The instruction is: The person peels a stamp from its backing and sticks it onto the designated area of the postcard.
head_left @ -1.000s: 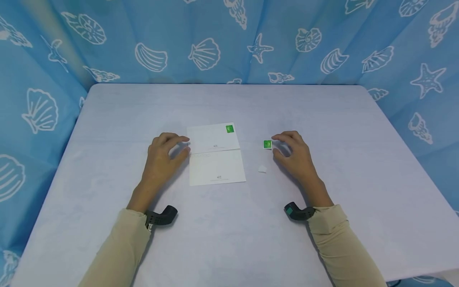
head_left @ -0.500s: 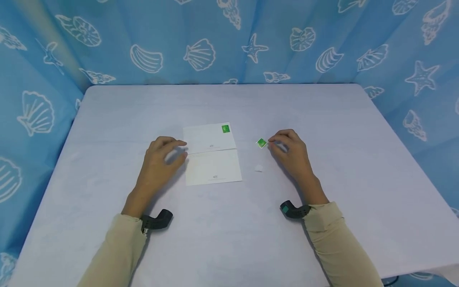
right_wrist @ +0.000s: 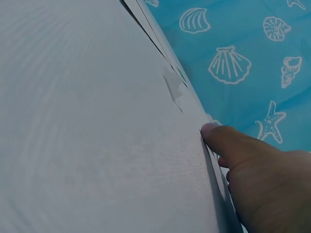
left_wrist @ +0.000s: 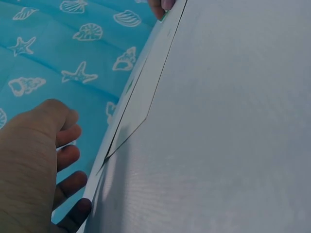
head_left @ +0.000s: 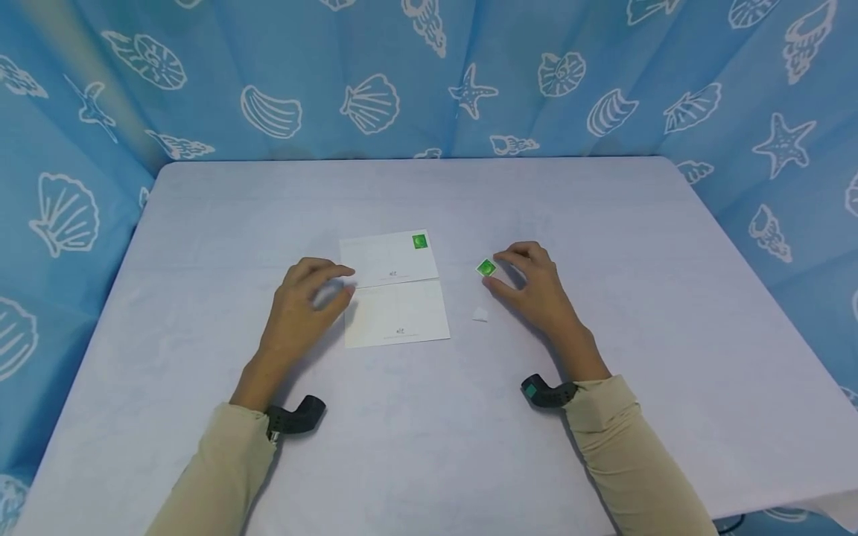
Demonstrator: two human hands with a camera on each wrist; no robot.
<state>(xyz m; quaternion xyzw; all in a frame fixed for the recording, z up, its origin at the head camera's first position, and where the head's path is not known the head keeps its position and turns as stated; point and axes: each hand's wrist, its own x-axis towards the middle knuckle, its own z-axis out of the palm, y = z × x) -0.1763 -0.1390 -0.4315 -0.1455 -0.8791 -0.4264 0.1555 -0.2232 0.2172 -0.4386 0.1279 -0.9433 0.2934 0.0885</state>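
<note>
Two white cards lie one above the other on the table: an upper card (head_left: 382,257) bearing a green stamp (head_left: 419,241) in its top right corner, and a lower card (head_left: 402,316). My left hand (head_left: 295,309) is at their left edge, thumb and forefinger apart over the seam; contact is unclear. A loose green stamp (head_left: 485,267), turned like a diamond, lies right of the cards. Thumb and forefinger of my right hand (head_left: 532,286) are spread at its right and lower corners. In the right wrist view, the right thumb (right_wrist: 214,133) reaches down to the table.
A small white paper scrap (head_left: 480,315) lies between the lower card and my right wrist. White cloth covers the table (head_left: 429,447). Behind it hangs a blue curtain (head_left: 322,45) with shell prints. Each wrist wears a black camera mount (head_left: 298,417).
The loose stamp has turned from square-on to a diamond. My right thumb and forefinger closed at its corner, then spread apart again, slightly further left. The cards have stayed in place.
</note>
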